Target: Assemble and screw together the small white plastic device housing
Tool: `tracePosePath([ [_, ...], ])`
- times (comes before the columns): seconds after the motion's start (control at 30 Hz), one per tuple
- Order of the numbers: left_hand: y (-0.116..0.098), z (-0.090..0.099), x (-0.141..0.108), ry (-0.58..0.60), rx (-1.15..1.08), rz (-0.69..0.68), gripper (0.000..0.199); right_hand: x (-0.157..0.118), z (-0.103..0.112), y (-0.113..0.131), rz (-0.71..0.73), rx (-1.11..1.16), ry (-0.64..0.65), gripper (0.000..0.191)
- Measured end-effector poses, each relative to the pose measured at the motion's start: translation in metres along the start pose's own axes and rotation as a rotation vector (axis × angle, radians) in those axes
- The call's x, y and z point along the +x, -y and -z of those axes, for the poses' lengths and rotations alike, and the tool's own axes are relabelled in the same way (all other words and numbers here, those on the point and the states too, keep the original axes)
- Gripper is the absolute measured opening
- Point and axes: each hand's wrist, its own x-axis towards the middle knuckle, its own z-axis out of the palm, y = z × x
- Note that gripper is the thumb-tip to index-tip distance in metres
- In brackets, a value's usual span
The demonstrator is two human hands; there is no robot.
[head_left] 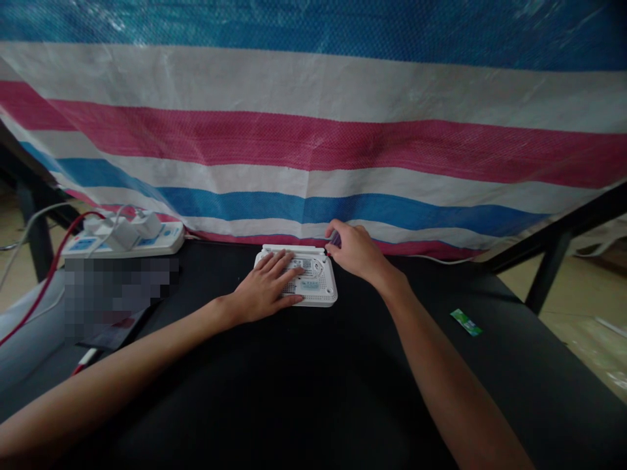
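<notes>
A white router-like box (pixel 321 287) lies flat on the black tabletop, its underside up, showing labels, vent holes and corner recesses. A white bar runs along its far edge. My left hand (pixel 267 284) rests flat across the left part of the box with its fingers spread. At the far right corner of the box, my right hand (pixel 355 251) is closed around a small screwdriver (pixel 335 239) with a dark purplish handle. Its lower end points down at that corner; whether the tip touches the box is too small to tell.
On the left stands a white power strip (pixel 169 240) with plugged-in chargers and a red cable (pixel 49 277). A dark, partly pixelated flat device (pixel 110 336) lies in front of it. A small green packet (pixel 466 322) is on the right. A striped tarp (pixel 313 143) hangs behind the table.
</notes>
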Motion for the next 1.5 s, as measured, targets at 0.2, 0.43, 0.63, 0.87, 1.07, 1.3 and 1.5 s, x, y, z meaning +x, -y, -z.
tracePosePath([
  [0.2,0.0008,-0.0013,-0.0004,-0.013,0.001,-0.002,0.065,0.0028,-0.0022,-0.0007,-0.027,-0.056,-0.034,0.008],
  [0.43,0.0003,-0.0028,-0.0008,-0.033,-0.007,0.001,0.064,0.0028,-0.0037,-0.0028,-0.085,-0.126,-0.047,0.008],
  [0.63,0.0012,-0.0033,-0.001,-0.029,-0.013,-0.001,0.063,0.0004,0.0033,0.002,-0.056,-0.08,0.003,0.013],
  [0.87,0.0003,-0.0007,-0.0004,-0.014,0.007,-0.003,0.064,0.0014,0.002,0.0011,-0.053,-0.099,0.024,0.011],
  [1.07,0.0004,-0.0006,-0.0002,-0.022,-0.011,-0.007,0.065,0.0013,-0.0006,-0.001,-0.062,-0.155,0.002,0.013],
  [1.3,0.0,-0.0012,-0.0003,-0.018,0.003,-0.014,0.064,0.0003,-0.0007,0.001,-0.016,-0.131,0.026,0.015],
  [1.5,-0.001,0.0004,0.0,-0.017,0.017,-0.015,0.063,0.0006,-0.0024,0.0007,-0.052,-0.171,-0.013,0.016],
])
